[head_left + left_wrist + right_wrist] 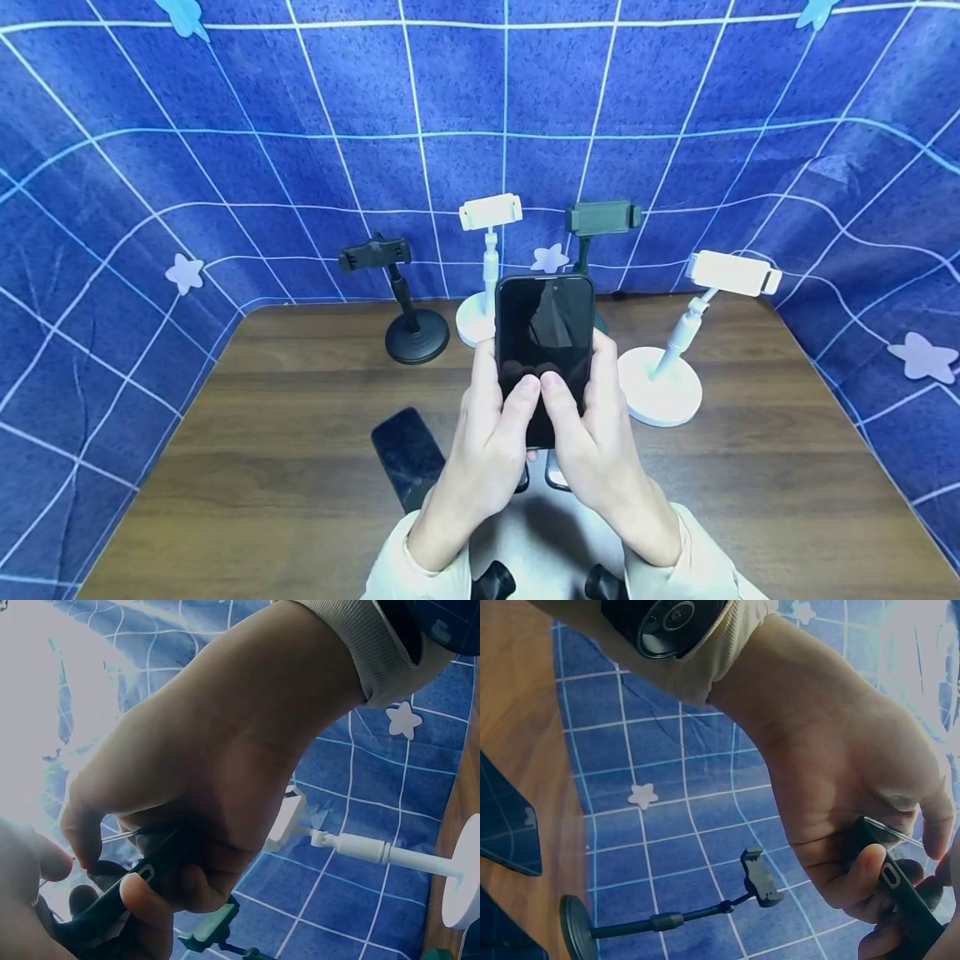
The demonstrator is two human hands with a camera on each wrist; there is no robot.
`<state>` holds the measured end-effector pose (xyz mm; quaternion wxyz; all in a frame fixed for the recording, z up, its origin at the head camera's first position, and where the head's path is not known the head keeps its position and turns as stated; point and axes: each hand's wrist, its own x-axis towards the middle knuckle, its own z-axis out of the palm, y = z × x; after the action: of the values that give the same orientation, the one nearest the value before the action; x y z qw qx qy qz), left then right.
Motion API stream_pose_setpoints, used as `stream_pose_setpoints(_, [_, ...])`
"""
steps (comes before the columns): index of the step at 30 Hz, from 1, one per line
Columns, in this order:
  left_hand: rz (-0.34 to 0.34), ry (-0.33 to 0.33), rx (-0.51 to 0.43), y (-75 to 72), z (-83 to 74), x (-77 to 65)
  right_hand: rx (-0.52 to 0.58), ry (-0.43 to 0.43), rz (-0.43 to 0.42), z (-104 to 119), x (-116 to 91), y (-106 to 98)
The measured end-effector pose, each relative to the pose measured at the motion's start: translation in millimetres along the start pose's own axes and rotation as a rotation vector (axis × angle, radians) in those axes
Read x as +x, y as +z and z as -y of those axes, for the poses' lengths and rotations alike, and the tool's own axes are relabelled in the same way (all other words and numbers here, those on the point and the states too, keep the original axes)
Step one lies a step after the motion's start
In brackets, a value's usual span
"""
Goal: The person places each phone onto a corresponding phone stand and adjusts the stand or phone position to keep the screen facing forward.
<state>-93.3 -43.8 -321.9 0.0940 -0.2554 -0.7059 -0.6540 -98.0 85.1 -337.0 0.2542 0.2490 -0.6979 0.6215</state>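
Note:
A black smartphone is held upright between both hands, its dark screen facing the head camera and showing reflections. My left hand grips its left edge, and my right hand grips the right edge. Both thumbs rest side by side on the lower part of the screen. Seen from the left wrist, fingers of the left hand curl behind the phone. The right wrist view shows the right hand with its fingers likewise wrapped around the phone, near a port on its bottom edge.
Behind the phone stand a black phone stand, a white stand and a dark green stand. Another white stand is at the right. A second phone lies on the wooden table, left of the hands. Blue gridded cloth surrounds the table.

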Motion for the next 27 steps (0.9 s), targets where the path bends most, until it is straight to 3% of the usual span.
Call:
stream_pose_setpoints(8, [0.022,0.019,0.089,-14.7,-2.3,3.3,0.028,0.072,0.019,4.9,0.8,-0.6])
stream_pose_setpoints(12, [0.010,0.049,0.195,-18.8,-2.5,4.4,0.055,0.039,0.000,5.4,3.1,-2.6])
stream_pose_setpoints(16, [-0.008,0.075,0.244,-20.9,-2.5,4.2,0.059,0.002,-0.018,4.1,5.5,-5.2])
stream_pose_setpoints(23, [-0.042,0.136,0.289,-27.3,-0.8,6.5,0.058,-0.041,0.009,2.5,9.5,-8.7])
stream_pose_setpoints(27, [-0.074,0.111,0.236,-25.9,-0.9,6.5,0.030,-0.037,0.036,1.0,9.9,-10.4])
